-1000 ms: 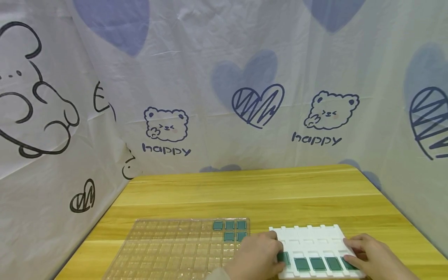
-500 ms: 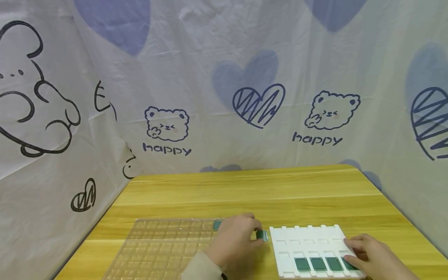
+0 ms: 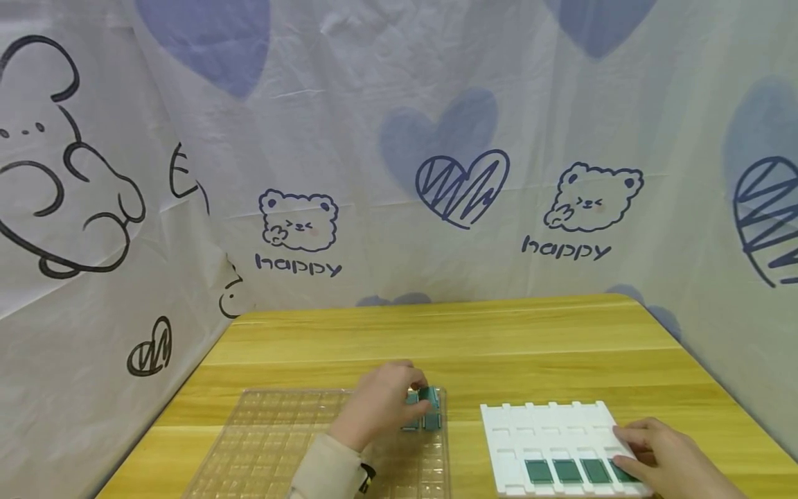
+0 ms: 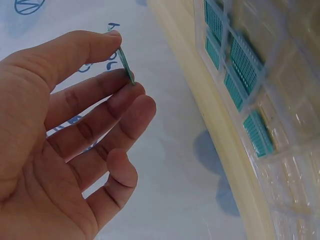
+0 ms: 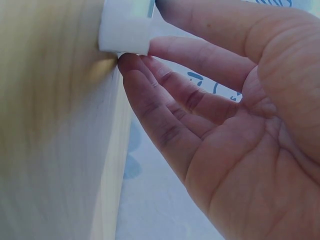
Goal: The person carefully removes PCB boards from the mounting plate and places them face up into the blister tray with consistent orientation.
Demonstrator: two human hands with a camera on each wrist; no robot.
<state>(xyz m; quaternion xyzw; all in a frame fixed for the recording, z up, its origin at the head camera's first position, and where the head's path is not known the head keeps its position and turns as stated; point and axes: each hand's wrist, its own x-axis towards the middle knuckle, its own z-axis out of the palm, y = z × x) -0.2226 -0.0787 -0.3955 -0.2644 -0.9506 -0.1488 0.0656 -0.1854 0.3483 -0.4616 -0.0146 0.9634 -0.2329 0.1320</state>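
Note:
My left hand [image 3: 383, 402] is over the far right corner of a clear plastic tray [image 3: 299, 436] divided into small pockets. Its thumb and fingertips pinch a thin green square chip [image 4: 126, 65], seen edge-on in the left wrist view. Several similar chips [image 4: 245, 62] sit in that corner's pockets, partly hidden by the hand in the head view. At the right, my right hand [image 3: 663, 454] grips the right edge of a white slotted tray [image 3: 548, 419], thumb on top, fingertips against its side. A row of green chips [image 3: 566, 471] fills most of its front slots; the thumb partly covers the rightmost.
Both trays lie on a yellow wood-grain table [image 3: 399, 346], with a strip of bare wood between them. A white cloth curtain [image 3: 374, 138] printed with hearts and bears hangs behind and along the sides.
My left hand has carried a green chip leftward from the white tray's front left slot to over the clear tray's far right corner. My right hand has stayed on the white tray.

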